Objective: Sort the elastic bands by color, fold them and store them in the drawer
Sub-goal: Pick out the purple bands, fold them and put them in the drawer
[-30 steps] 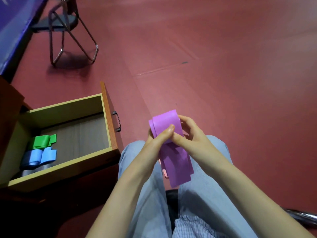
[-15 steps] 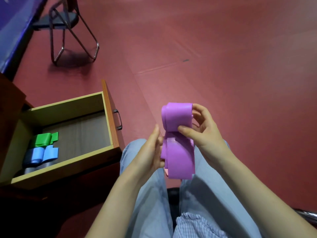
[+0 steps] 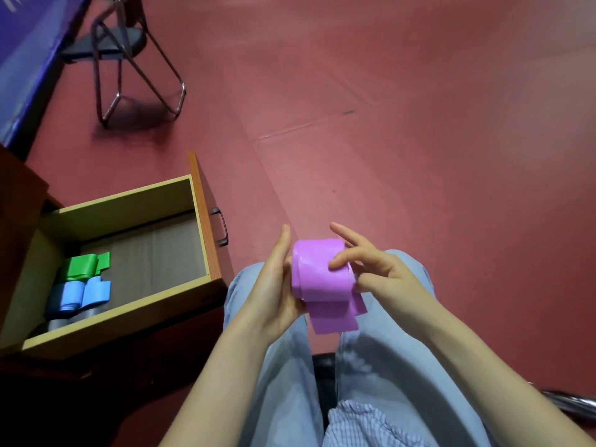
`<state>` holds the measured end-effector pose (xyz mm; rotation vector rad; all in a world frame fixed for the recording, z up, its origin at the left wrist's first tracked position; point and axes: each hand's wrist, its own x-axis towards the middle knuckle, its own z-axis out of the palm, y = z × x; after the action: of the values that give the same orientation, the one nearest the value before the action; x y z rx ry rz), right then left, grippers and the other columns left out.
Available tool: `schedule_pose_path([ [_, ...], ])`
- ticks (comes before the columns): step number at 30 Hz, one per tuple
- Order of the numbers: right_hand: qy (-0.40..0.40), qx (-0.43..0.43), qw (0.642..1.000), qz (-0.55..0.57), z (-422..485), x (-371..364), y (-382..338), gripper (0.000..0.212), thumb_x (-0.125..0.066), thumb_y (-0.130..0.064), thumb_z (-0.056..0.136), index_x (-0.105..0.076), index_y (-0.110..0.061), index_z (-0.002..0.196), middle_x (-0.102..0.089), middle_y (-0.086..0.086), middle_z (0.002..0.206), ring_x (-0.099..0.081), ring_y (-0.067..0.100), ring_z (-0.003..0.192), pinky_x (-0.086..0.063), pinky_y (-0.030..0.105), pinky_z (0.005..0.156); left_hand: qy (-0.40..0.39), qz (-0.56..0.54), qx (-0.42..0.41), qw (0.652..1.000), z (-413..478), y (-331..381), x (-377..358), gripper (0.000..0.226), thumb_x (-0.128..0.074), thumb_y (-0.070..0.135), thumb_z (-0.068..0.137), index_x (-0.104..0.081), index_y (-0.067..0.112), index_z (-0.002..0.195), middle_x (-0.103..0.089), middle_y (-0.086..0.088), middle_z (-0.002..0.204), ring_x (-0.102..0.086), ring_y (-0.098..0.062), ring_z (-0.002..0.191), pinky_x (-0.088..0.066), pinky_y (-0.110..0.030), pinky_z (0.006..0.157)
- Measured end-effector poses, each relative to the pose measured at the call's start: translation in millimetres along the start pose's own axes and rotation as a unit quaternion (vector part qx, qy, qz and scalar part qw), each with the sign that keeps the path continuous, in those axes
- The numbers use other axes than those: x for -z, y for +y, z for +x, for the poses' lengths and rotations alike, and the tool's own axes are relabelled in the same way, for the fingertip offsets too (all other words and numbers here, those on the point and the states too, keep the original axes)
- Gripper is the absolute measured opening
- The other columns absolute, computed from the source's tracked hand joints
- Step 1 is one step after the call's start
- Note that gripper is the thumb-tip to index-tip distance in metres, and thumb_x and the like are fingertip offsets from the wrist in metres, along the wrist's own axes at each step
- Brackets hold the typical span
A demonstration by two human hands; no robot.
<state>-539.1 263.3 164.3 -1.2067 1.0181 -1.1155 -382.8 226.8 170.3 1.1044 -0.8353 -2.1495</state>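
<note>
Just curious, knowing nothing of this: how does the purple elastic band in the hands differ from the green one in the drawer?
The purple elastic band is held between the left hand and right hand; the green elastic band lies in the open wooden drawer. The purple bundle looks bulkier, the green one smaller. Both are folded with a loose end sticking out.

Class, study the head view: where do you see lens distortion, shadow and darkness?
Head view: wide-angle stretch skews the open wooden drawer; the metal-framed folding chair casts a soft shadow on the red floor; the corner below the drawer is near black; the purple elastic band is evenly lit, no glare.
</note>
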Motion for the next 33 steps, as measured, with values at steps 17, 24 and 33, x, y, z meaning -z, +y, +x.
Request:
schedule_pose_path([
  [17,-0.133,-0.161,0.968,0.137,21.9,-13.0,1.8,0.075,-0.081,-0.052,0.049,-0.057,-0.028,0.116,-0.068,0.000,0.111,-0.066,0.016,0.097,-0.055,0.028,0.073,0.219,0.006,-0.258,0.941,-13.4,6.4,-4.8,0.018,-0.064,0.011,0.076,-0.062,0.014,0.093,-0.066,-0.004,0.085,-0.061,-0.011,0.073,-0.053,-0.019,0.061],
  [24,-0.052,-0.150,0.977,0.142,57.7,-73.1,10.4,0.048,-0.070,-0.023,0.072,-0.053,-0.017,0.116,-0.068,0.000,0.091,-0.066,0.013,0.074,-0.055,0.026,0.059,0.274,-0.017,-0.295,0.915,-16.8,26.8,36.4,0.028,-0.064,0.005,0.078,-0.056,0.005,0.105,-0.063,-0.004,0.086,-0.060,-0.008,0.071,-0.053,-0.016,0.060],
  [33,-0.039,-0.221,0.970,0.097,154.1,-171.8,61.8,0.033,-0.063,-0.008,0.079,-0.054,-0.013,0.110,-0.066,0.004,0.089,-0.065,0.008,0.064,-0.054,0.024,0.057,0.401,0.035,-0.215,0.890,-16.5,45.1,175.8,0.015,-0.064,0.023,0.081,-0.050,0.024,0.087,-0.059,0.002,0.086,-0.056,-0.011,0.079,-0.046,-0.023,0.073],
])
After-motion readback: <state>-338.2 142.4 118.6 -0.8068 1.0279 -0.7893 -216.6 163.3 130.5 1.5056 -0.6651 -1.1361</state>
